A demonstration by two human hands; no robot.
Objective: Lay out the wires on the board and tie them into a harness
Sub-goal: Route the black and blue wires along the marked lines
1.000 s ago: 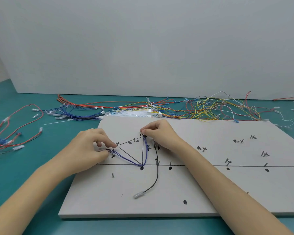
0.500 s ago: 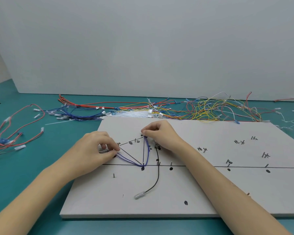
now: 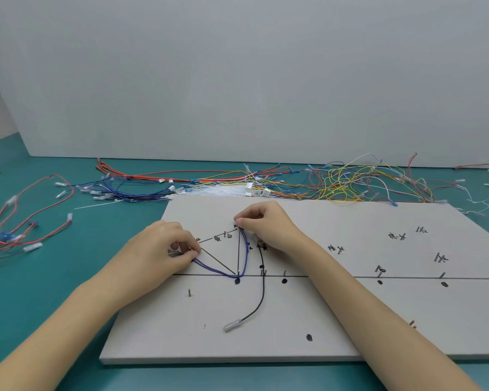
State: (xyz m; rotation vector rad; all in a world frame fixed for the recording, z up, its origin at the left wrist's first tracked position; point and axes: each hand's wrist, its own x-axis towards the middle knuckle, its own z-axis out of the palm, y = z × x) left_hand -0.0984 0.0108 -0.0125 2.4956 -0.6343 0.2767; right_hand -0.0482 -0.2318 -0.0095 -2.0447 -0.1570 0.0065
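Loose red wires (image 3: 26, 218) sit off on the teal counter (image 3: 68, 277). My left hand (image 3: 158, 249) pinches one end of the blue wire (image 3: 226, 273) on the grey board (image 3: 322, 320); it bends round a pin (image 3: 238, 272) up to my right hand (image 3: 266, 224), pinching the other end. Black wire (image 3: 261, 294) trails below.
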